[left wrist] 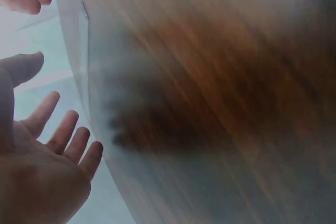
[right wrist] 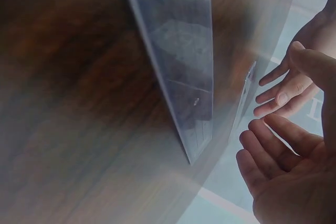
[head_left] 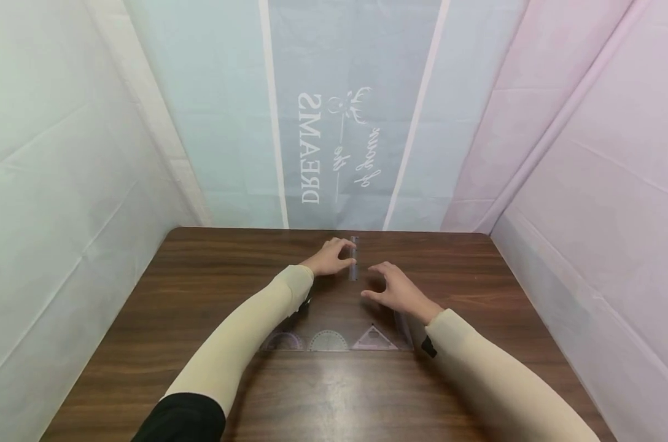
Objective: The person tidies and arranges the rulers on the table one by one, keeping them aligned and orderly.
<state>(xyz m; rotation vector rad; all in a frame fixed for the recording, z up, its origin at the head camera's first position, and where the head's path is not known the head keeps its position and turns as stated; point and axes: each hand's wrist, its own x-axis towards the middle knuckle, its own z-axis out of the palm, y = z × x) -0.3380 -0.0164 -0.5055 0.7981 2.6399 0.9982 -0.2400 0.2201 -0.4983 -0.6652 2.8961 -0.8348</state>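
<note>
A short clear ruler (head_left: 353, 270) lies near the far edge of the table, pointing away from me. My left hand (head_left: 330, 257) is beside it, thumb and fingers spread, with fingertips right at the ruler's left edge in the head view. In the left wrist view the ruler (left wrist: 86, 51) shows as a thin strip beyond the fingers. To the right, my right hand (head_left: 396, 291) hovers with fingers loosely spread and nothing between them. Its wrist view shows a wider clear ruler (right wrist: 184, 61) close by, and the short ruler (right wrist: 244, 95) farther off.
In front of the hands, a purplish protractor (head_left: 284, 341), a clear protractor (head_left: 328, 341) and a set square (head_left: 374, 339) lie in a row. The wider ruler (head_left: 403, 331) lies at the row's right end, partly under my right forearm. Cloth walls (head_left: 334, 209) border the brown table (head_left: 334, 393).
</note>
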